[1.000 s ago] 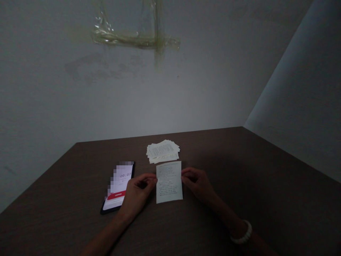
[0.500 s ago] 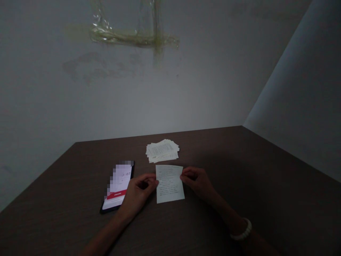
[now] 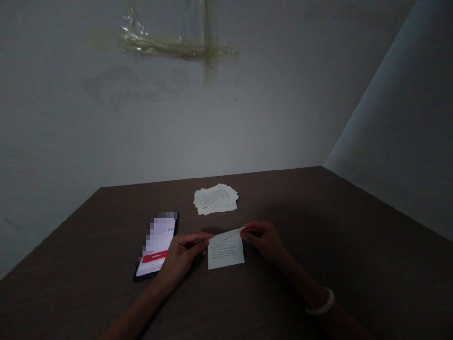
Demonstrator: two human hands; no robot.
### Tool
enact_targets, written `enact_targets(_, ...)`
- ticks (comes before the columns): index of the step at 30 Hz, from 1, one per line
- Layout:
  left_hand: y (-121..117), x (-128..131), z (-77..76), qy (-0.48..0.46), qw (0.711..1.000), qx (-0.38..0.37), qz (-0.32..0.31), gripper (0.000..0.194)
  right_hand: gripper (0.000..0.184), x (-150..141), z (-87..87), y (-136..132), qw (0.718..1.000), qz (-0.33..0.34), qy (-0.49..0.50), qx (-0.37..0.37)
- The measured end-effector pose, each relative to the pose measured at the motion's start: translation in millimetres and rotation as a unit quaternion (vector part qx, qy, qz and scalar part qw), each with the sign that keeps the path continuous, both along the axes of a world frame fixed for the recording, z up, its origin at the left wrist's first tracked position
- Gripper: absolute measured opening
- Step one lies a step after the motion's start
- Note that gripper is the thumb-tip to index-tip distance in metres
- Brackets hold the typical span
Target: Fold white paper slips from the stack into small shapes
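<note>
A small printed sheet of paper [image 3: 226, 252] is stretched between my two hands above the table. Its upper part is bent back, so only the lower lines of print show. My left hand [image 3: 184, 250] pinches the sheet's upper left edge between thumb and fingers. At the upper right corner, my right hand [image 3: 262, 239] pinches it the same way; a pale beaded bracelet [image 3: 323, 304] circles that wrist. Just beyond the sheet lies a loose pile of similar printed papers [image 3: 216, 198].
A phone [image 3: 155, 255] with a lit timer screen and a red button lies left of my left hand, which partly overlaps it. The brown table [image 3: 336, 226] meets a grey wall [image 3: 269, 118] at the back. Yellowed clear tape [image 3: 170, 49] sticks to the wall.
The sheet's top has folded back from its earlier flat, upright-looking shape, so it looks shorter now. Both hands keep their pinch and have hardly moved. The pile stays put.
</note>
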State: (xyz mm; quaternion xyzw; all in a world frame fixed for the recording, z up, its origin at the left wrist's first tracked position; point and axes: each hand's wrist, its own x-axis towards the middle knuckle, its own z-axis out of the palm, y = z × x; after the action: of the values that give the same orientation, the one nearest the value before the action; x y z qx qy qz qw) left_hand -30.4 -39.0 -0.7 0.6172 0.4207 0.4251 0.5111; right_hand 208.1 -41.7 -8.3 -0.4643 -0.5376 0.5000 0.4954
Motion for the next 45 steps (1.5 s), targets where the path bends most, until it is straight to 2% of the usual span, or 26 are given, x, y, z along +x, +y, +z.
enact_targets(5,-2.7,2.3,6.0,0.012,1.000,0.029,-0.001,0.014,0.017,2.6,-2.5,0.9,1.000,0.011,0.006,0.010)
enact_targets(9,-5.1,4.3,9.8,0.019,0.999,0.036,0.000,0.014,0.031,4.2,1.2,-1.8,0.999,0.033,-0.028,0.024)
enact_targets(12,-5.6,4.7,10.5,0.018,0.999,0.046,-0.003,0.014,0.029,2.7,3.7,-5.6,0.994,0.063,-0.082,0.041)
enact_targets(17,-4.8,4.5,7.5,0.034,0.998,0.052,0.008,0.016,0.030,0.0,0.7,-8.6,0.989,0.099,-0.103,0.024)
enact_targets(23,-4.5,0.6,0.4,0.035,0.999,0.009,0.032,0.036,0.027,0.3,-3.6,-5.8,0.985,0.065,-0.149,0.065)
enact_targets(32,-7.3,7.6,11.1,0.072,0.996,0.034,0.034,0.039,0.028,-0.6,-9.0,-0.9,0.992,-0.028,-0.109,0.054)
enact_targets(36,-7.6,9.4,8.9,0.094,0.993,0.051,0.052,0.037,0.027,-1.0,-7.9,-1.4,0.988,-0.055,-0.126,0.065)
enact_targets(41,-4.4,7.6,3.6,0.112,0.988,0.070,0.079,0.030,0.026,-2.9,-4.2,-3.7,0.989,-0.047,-0.123,0.064)
enact_targets(45,-4.1,7.0,2.0,0.139,0.978,0.119,0.101,0.023,0.027,-2.7,-4.0,-4.4,0.986,-0.049,-0.143,0.063)
